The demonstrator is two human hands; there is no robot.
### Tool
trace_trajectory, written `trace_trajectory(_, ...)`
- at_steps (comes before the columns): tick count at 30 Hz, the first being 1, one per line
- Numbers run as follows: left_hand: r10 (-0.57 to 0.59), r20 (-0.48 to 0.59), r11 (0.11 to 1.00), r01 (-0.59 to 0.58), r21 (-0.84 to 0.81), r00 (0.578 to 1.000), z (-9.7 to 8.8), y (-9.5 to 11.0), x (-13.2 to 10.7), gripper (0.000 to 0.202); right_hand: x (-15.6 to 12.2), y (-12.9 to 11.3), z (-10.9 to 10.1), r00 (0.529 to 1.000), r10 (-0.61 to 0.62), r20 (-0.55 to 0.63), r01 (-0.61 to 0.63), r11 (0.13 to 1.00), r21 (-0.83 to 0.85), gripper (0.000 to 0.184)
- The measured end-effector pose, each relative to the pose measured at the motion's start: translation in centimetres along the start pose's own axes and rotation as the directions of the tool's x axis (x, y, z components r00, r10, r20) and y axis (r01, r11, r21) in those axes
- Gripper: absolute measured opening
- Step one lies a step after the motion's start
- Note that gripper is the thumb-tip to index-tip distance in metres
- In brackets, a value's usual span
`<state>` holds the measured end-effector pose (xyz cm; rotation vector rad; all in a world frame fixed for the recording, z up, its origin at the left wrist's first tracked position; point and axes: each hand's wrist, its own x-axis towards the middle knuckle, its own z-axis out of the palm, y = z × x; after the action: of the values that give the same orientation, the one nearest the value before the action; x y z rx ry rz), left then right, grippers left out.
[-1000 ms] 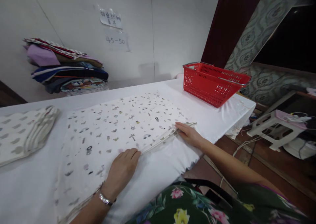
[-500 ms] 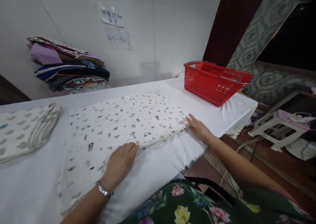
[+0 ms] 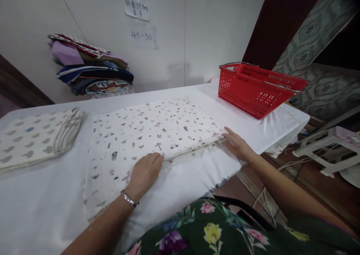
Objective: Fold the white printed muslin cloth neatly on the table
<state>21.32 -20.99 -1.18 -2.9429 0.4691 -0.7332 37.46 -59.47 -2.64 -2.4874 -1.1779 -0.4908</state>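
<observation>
A white cloth with small printed motifs [image 3: 152,131] lies folded flat on the white-covered table [image 3: 36,206]. My left hand [image 3: 144,173] rests on the cloth's near edge, fingers curled down onto the fabric. My right hand [image 3: 238,146] lies at the cloth's near right corner, fingers stretched out flat and touching the edge. A bracelet sits on my left wrist.
A folded stack of spotted cloth [image 3: 33,137] lies at the left. A pile of coloured fabrics [image 3: 90,73] stands by the wall. A red plastic basket [image 3: 257,90] sits at the table's right end. A white stool [image 3: 326,150] stands on the floor to the right.
The loose flap at the cloth's near right corner has been laid flat. My right hand moved slightly outward along the edge; my left hand stayed put. The view shifted left.
</observation>
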Motion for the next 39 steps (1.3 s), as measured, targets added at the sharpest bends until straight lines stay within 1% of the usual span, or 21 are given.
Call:
trace_trajectory(5, -0.051, -0.018, 0.998, 0.050, -0.046, 0.999, 0.0, -0.3, 0.3, 0.013, 0.9, -1.1, 0.1, 0.983, -0.176, 0.056, 0.175, 0.984, 0.023, 0.026)
trace_trajectory(7, -0.056, -0.016, 0.996, 0.054, -0.069, 0.998, 0.1, -0.4, 0.3, 0.013, 1.1, -1.5, 0.3, 0.972, -0.227, 0.067, 0.223, 0.973, 0.062, 0.021)
trace_trajectory(8, -0.062, -0.014, 0.995, 0.060, -0.080, 0.998, 0.1, -0.4, 0.3, 0.013, 1.2, -1.6, 0.4, 0.969, -0.239, 0.068, 0.234, 0.969, 0.077, 0.021)
trace_trajectory(10, -0.086, -0.011, 0.991, 0.084, -0.099, 0.996, 0.0, -0.5, 0.3, 0.013, 1.3, -2.0, 0.5, 0.978, -0.202, 0.055, 0.197, 0.977, 0.082, 0.027)
trace_trajectory(12, -0.107, -0.018, 0.988, 0.104, -0.114, 0.994, -0.1, -0.5, 0.3, 0.014, 1.3, -2.2, 0.7, 0.994, -0.098, 0.037, 0.096, 0.994, 0.050, 0.034)
trace_trajectory(14, -0.102, -0.031, 0.987, 0.097, -0.126, 0.994, -0.2, -0.6, 0.3, 0.014, 1.5, -2.4, 1.0, 0.999, -0.004, 0.035, 0.004, 1.000, -0.003, 0.037)
trace_trajectory(15, -0.092, -0.037, 0.988, 0.086, -0.131, 0.995, -0.3, -0.6, 0.3, 0.015, 1.7, -2.5, 1.1, 0.999, 0.026, 0.045, -0.024, 0.999, -0.035, 0.037)
trace_trajectory(20, -0.056, -0.044, 0.988, 0.049, -0.143, 0.997, 0.1, -0.3, -0.2, 0.016, 2.6, -2.8, 1.3, 0.988, 0.097, 0.118, -0.071, 0.976, -0.207, 0.030)
trace_trajectory(24, -0.019, 0.038, 0.988, 0.024, -0.151, 0.999, 0.3, 0.0, -0.4, 0.019, 3.7, -3.1, 1.0, 0.976, 0.141, 0.163, -0.089, 0.953, -0.288, 0.026)
trace_trajectory(26, -0.032, 0.073, 0.989, 0.042, -0.140, 0.997, -0.1, -0.1, -0.1, 0.020, 4.5, -3.1, 0.8, 0.973, 0.140, 0.186, -0.083, 0.956, -0.282, 0.026)
trace_trajectory(27, -0.050, 0.072, 0.990, 0.059, -0.125, 0.996, -0.4, -0.3, 0.1, 0.020, 4.9, -3.1, 0.7, 0.975, 0.132, 0.181, -0.080, 0.960, -0.268, 0.026)
trace_trajectory(28, -0.074, 0.056, 0.991, 0.080, -0.104, 0.996, -0.8, -0.6, 0.4, 0.020, 5.3, -3.0, 0.7, 0.981, 0.126, 0.150, -0.085, 0.964, -0.252, 0.025)
trace_trajectory(30, -0.125, -0.004, 0.991, 0.124, -0.043, 0.992, -1.6, -1.2, 0.8, 0.021, 5.8, -2.7, 0.7, 0.991, 0.129, 0.027, -0.120, 0.968, -0.219, 0.026)
trace_trajectory(31, -0.137, -0.031, 0.991, 0.137, -0.011, 0.990, -1.8, -1.4, 0.8, 0.022, 5.8, -2.6, 0.8, 0.991, 0.127, -0.032, -0.131, 0.971, -0.201, 0.026)
trace_trajectory(32, -0.128, -0.037, 0.992, 0.128, 0.013, 0.991, -1.9, -1.6, 0.7, 0.022, 5.8, -2.5, 0.9, 0.992, 0.108, -0.060, -0.118, 0.976, -0.182, 0.026)
trace_trajectory(33, -0.094, -0.018, 0.995, 0.095, 0.026, 0.995, -1.9, -1.7, 0.5, 0.021, 5.6, -2.4, 1.1, 0.996, 0.073, -0.046, -0.080, 0.984, -0.160, 0.027)
trace_trajectory(35, -0.001, 0.068, 1.000, 0.000, 0.024, 0.998, -1.4, -1.5, -0.2, 0.020, 5.0, -2.4, 1.6, 0.999, -0.018, 0.047, 0.023, 0.994, -0.109, 0.027)
trace_trajectory(36, 0.037, 0.112, 0.999, -0.039, 0.015, 0.993, -1.1, -1.3, -0.6, 0.019, 4.6, -2.4, 1.7, 0.995, -0.048, 0.090, 0.055, 0.995, -0.086, 0.027)
trace_trajectory(37, 0.058, 0.143, 0.998, -0.060, 0.009, 0.988, -0.8, -1.1, -0.9, 0.018, 4.3, -2.4, 1.9, 0.991, -0.059, 0.117, 0.068, 0.995, -0.074, 0.028)
trace_trajectory(39, 0.058, 0.167, 0.998, -0.059, -0.001, 0.984, -0.4, -0.7, -1.3, 0.017, 3.9, -2.5, 1.9, 0.991, -0.045, 0.129, 0.056, 0.996, -0.076, 0.029)
